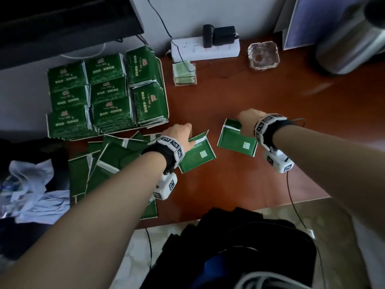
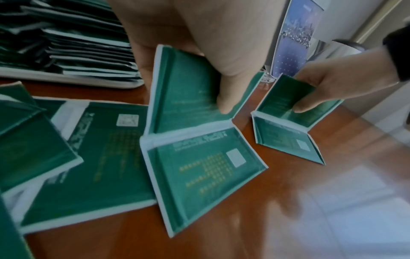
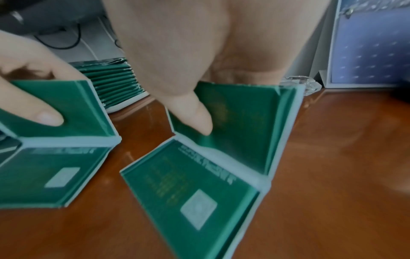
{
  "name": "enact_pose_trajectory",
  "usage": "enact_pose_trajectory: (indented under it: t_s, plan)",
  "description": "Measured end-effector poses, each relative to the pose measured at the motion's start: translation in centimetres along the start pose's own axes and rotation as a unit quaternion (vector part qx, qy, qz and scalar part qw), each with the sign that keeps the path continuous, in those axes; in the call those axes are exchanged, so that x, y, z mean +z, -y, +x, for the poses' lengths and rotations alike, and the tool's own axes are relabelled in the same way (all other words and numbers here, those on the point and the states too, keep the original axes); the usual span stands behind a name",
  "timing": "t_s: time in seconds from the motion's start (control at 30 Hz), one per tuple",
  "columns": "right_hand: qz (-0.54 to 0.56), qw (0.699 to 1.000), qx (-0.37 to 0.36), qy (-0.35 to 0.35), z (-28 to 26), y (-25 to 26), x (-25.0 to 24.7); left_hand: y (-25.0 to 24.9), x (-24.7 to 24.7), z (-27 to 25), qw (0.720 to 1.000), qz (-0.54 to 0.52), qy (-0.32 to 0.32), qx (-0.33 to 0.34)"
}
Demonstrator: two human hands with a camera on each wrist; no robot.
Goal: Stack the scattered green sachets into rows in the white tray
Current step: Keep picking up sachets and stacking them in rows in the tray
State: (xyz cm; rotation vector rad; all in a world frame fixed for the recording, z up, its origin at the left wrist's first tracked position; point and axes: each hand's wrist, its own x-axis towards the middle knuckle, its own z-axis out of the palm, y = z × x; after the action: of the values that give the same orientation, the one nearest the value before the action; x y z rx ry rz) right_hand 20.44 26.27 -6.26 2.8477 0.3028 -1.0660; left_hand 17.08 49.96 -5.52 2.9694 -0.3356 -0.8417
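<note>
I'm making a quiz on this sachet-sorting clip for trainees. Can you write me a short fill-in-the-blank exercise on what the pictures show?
1. Each hand holds one green sachet, so ____ sachets are held in all.
2. The left hand holds its sachet nearer the ____ tray than the right hand holds its sachet.
3. The loose sachets lie on the person's ____ side.
4. Each held sachet is bent along a ____ band.

Missing words: two; white; left; white

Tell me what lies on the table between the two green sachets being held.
Nothing: in the head view, only bare brown wooden table separates the left hand's green sachet from the right hand's green sachet.
</note>
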Motion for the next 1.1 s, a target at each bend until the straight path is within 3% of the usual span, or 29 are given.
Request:
enact_pose_trajectory:
  t_s: [0.13,0.3,0.47,0.63,0.8,1.0,1.1]
  plan:
    - [-0.027,0.997,-0.033,-0.060,-1.8,-0.4,3.8,-1.7,3.9,-2.3,0.997,-0.059,-0.046,0.031]
    - [-0.019,0.996,-0.068,-0.057,-6.0,1.4,11.8,-4.2,12.9,-7.3,0.998,-0.015,0.005,0.062]
    - [-0.045,0.987,-0.116,-0.101,-11.8,1.5,18.3,-8.1,19.3,-13.2,0.996,0.005,-0.047,0.071]
    - [-0.072,0.982,-0.118,-0.130,-16.6,1.0,24.2,-12.0,23.6,-17.2,0.992,0.024,-0.111,0.049]
    - [-0.083,0.977,-0.103,-0.165,-19.1,1.0,26.4,-13.6,24.9,-20.4,0.994,0.015,-0.108,0.029]
    - [-0.080,0.976,-0.095,-0.180,-19.7,1.5,24.2,-12.3,22.6,-20.6,0.992,0.013,-0.114,0.054]
    - [-0.053,0.980,-0.084,-0.173,-19.9,1.7,23.0,-11.5,21.5,-20.3,0.991,-0.011,-0.135,0.022]
